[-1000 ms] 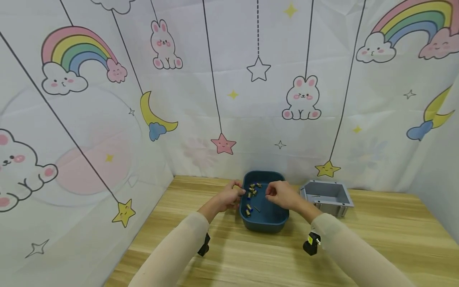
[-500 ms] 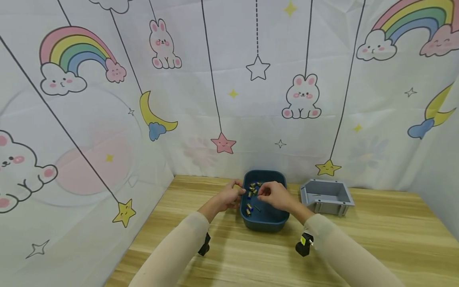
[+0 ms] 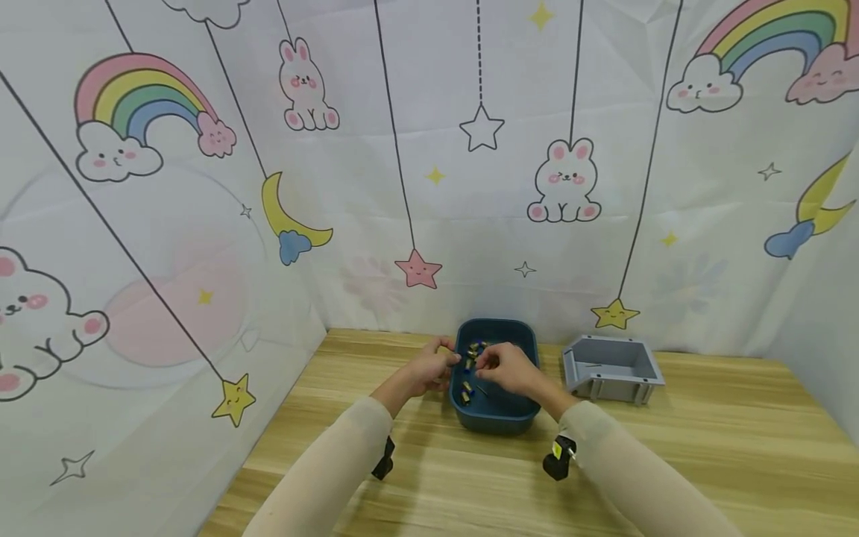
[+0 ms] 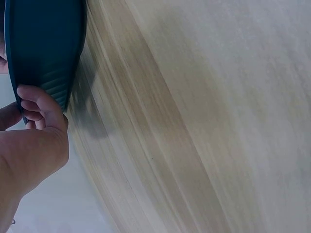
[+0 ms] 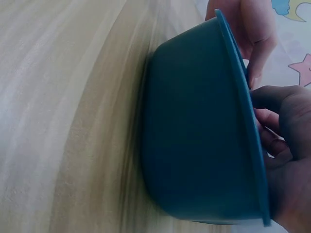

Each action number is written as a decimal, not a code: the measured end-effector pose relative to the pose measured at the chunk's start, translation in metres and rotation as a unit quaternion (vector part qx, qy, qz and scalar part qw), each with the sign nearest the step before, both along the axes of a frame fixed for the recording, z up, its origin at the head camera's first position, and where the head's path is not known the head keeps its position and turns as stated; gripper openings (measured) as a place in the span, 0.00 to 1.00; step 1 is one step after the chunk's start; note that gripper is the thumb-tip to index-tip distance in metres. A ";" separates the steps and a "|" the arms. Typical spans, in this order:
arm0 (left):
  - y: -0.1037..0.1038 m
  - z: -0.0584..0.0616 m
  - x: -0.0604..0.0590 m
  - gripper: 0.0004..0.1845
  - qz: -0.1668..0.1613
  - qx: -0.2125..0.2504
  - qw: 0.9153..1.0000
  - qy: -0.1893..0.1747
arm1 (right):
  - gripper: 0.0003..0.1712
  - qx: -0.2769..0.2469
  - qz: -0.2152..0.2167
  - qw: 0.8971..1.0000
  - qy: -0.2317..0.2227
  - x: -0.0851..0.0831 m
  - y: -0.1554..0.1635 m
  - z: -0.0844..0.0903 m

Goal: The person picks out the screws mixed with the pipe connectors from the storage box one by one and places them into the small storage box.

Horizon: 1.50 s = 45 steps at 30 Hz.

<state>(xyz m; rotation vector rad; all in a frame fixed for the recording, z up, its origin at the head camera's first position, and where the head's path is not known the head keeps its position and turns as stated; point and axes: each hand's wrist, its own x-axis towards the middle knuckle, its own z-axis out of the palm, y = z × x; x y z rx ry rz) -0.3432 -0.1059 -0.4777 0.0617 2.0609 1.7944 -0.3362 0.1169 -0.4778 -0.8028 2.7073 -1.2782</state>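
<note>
A dark blue tub (image 3: 499, 414) stands on the wooden table and holds several small brass-and-blue fittings (image 3: 466, 388). My left hand (image 3: 429, 367) grips the tub's left rim, fingers (image 4: 38, 108) curled over the edge of the blue tub (image 4: 43, 48). My right hand (image 3: 506, 367) reaches into the tub from the right, its fingertips bent down onto the fittings near the left wall. From the right wrist, the tub (image 5: 199, 136) fills the view and the curled fingers (image 5: 284, 141) sit inside the rim. Whether they pinch a fitting is hidden.
A grey open bin (image 3: 640, 371) sits just right of the tub, with something thin lying inside. The wooden tabletop (image 3: 470, 492) stretches toward me. Cartoon-print cloth walls (image 3: 201, 224) close in the back and both sides.
My right hand has moved left, from above the tub's right half to the fittings by its left wall. My left hand has stayed on the rim.
</note>
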 end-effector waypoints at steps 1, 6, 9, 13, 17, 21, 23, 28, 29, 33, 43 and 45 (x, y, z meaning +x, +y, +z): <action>0.000 0.000 0.000 0.19 0.001 0.002 1.000 0.000 | 0.03 0.002 -0.004 1.000 -0.005 0.000 -0.001 -0.001; 0.000 -0.002 -0.001 0.17 -0.003 0.013 1.000 -0.002 | 0.04 0.021 -0.024 0.999 -0.030 0.002 -0.004 -0.006; 0.000 -0.002 -0.001 0.17 -0.004 0.016 1.000 -0.005 | 0.04 0.029 -0.032 0.998 -0.038 0.003 -0.005 -0.008; 0.000 -0.001 -0.001 0.17 -0.002 0.019 1.000 -0.004 | 0.05 0.039 -0.045 0.997 -0.052 0.003 -0.007 -0.010; 0.001 0.000 0.000 0.18 -0.007 0.020 1.000 -0.003 | 0.07 0.059 -0.056 0.995 -0.052 0.003 -0.006 -0.012; 0.003 -0.002 0.001 0.18 -0.006 0.015 1.000 -0.001 | 0.08 0.078 -0.061 0.994 -0.046 0.004 -0.007 -0.014; 0.002 -0.003 0.001 0.17 -0.004 0.013 1.000 0.000 | 0.09 0.085 -0.062 0.994 -0.043 0.004 -0.009 -0.014; 0.001 -0.003 0.001 0.16 -0.003 0.012 1.000 0.000 | 0.11 0.098 -0.060 0.993 -0.039 0.007 -0.012 -0.012; 0.001 -0.003 0.001 0.16 -0.003 0.012 1.000 0.000 | 0.11 0.099 -0.060 0.992 -0.040 0.007 -0.012 -0.012; 0.001 -0.003 0.001 0.15 0.001 0.013 1.000 -0.001 | 0.11 0.108 -0.060 0.992 -0.039 0.008 -0.013 -0.013; 0.000 -0.002 0.002 0.13 -0.004 0.014 1.000 0.002 | 0.11 0.129 -0.060 0.989 -0.035 0.008 -0.014 -0.014; 0.000 -0.002 0.002 0.13 -0.002 0.012 1.000 -0.001 | 0.11 0.132 -0.059 0.989 -0.033 0.007 -0.014 -0.014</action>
